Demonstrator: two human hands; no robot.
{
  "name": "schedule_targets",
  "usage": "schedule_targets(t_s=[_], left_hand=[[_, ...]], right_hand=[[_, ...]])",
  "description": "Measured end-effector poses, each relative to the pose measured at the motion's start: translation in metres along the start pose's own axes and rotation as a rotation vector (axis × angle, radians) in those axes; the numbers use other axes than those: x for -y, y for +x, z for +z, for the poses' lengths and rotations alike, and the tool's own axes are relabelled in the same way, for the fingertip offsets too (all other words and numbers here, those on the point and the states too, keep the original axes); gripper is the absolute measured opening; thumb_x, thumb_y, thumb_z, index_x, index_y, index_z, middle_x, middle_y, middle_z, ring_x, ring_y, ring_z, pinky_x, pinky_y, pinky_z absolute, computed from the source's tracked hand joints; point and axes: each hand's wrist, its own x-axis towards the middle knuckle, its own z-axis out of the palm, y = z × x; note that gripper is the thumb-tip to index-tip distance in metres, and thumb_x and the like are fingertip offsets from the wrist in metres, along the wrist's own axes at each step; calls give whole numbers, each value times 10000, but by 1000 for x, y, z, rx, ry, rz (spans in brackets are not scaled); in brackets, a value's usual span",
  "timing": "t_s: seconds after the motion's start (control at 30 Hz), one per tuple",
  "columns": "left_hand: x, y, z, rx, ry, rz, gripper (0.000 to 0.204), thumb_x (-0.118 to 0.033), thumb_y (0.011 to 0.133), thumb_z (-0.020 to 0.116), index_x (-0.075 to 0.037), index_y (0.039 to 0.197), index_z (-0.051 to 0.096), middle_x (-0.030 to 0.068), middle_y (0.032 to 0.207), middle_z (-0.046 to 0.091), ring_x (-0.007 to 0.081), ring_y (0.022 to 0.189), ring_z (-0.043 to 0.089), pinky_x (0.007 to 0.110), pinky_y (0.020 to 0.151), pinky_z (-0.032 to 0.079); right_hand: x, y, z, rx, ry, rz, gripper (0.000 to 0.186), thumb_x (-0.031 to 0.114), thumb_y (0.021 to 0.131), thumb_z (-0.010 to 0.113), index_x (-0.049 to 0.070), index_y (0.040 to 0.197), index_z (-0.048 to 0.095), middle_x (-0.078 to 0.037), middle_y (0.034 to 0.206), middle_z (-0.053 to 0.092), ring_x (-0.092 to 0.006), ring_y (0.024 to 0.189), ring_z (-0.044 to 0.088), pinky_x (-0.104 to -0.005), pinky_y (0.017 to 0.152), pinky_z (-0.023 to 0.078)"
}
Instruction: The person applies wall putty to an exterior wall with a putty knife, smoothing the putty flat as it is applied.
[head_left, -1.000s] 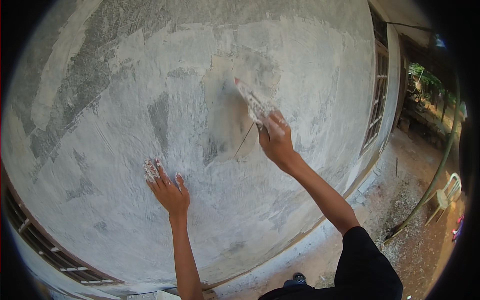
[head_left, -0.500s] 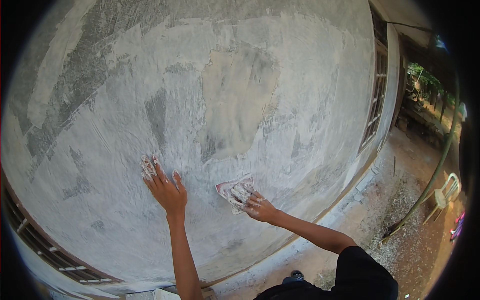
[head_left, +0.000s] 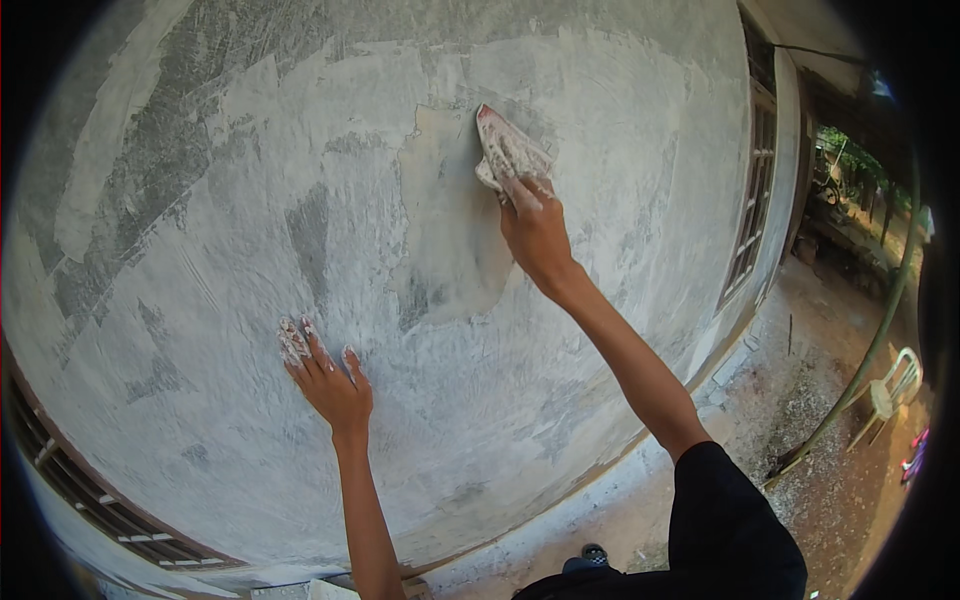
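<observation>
Two bare hands are up in front of a big grey wall [head_left: 230, 260]. The right hand [head_left: 535, 230] pinches a flat scraper [head_left: 515, 147], with its fingers pressed tight on the near end. The scraper sticks up past those fingers and leans a bit to the left. It has white, gooey paste all over it, and its tip looks red. I cannot tell if its edge touches the wall. A smooth cream patch [head_left: 440, 220] is on the wall, just to the left of the right hand's grip and below the scraper's tip.

The left hand [head_left: 335, 390] is lower down and well to the left of that grip. It holds nothing. Its thumb is spread away from its fingers, and the fingertips have white paste on them. The hand looks laid on the wall.

Below the right hand is a black sleeve [head_left: 735, 525]. Far to the right of the grip are a brown window [head_left: 757, 185], a long pole [head_left: 858, 388] and a pale chair [head_left: 884, 398]. Below and left of the left hand is a barred window [head_left: 100, 498].
</observation>
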Motion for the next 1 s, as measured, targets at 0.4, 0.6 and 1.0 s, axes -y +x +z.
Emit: schedule_targets(t_s=[0.4,0.6,1.0], left_hand=[[2,0,-4,-14,-21,28,528,-228,968,344,43,1413,256,224,1486,221,382,1386,175,499,1116,130],[-2,2,-2,-9,-25,21,531,-220,965,357,37,1417,251,220,1491,210,374,1389,172,497,1118,127],[3,-1,0,3,21,9,534,-225,960,384,32,1412,262,219,1489,219,375,1385,189,502,1117,137]], right_hand=[[70,-104,-15,245,222,-205,346,-59,620,668,-16,960,623,-186,973,617,-344,929,585,-481,903,457],[-28,-23,-35,32,-90,82,257,-60,729,563,-34,982,603,-202,888,582,-396,847,524,-443,745,448],[33,-187,-33,492,174,-307,330,25,692,635,42,1022,642,-143,1107,596,-330,1107,534,-485,1054,353]])
